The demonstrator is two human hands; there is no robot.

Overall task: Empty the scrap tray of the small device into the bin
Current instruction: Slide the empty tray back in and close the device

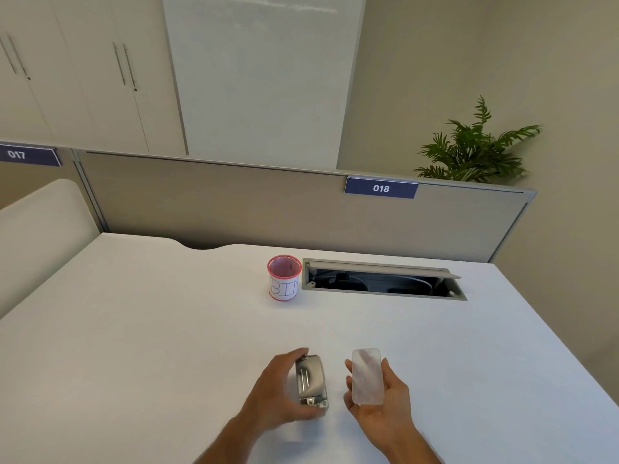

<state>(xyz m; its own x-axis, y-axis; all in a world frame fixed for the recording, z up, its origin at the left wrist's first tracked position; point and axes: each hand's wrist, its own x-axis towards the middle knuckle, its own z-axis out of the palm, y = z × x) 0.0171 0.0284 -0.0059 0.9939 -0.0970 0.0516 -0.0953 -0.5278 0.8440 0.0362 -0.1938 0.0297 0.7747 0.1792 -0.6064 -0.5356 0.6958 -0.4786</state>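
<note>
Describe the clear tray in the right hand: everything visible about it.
The scrap tray is a flat, rounded-corner rectangle of translucent, frosted-looking plastic. It is off the device, held above the white desk in the right hand, long axis pointing away from the person, thumb at its left edge and fingers behind and to its right. Whether it holds scraps cannot be told. It lies apart from the metal hole punch that the left hand holds, and well short of the red bin.
</note>
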